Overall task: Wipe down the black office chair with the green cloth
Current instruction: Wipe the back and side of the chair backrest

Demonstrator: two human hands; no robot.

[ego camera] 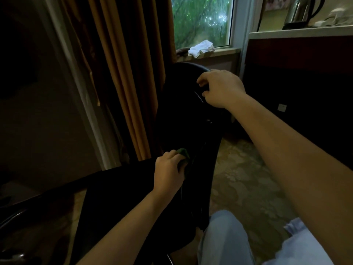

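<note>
Head view: wipe seemingly midway.
Left hand (169, 172) clutches green cloth (183, 152) against black office chair (181, 115); right hand (222, 88), above, grips its top.

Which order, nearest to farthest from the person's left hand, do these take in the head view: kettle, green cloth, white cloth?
1. green cloth, held in the left hand.
2. white cloth, on the windowsill ahead.
3. kettle, on the counter, top right.

patterned floor (244, 169) is carrying the black office chair (181, 115) | windowsill (225, 52) is holding a crumpled white cloth (202, 47) | counter (298, 33) at upper right is bearing a metal kettle (301, 10)
</note>
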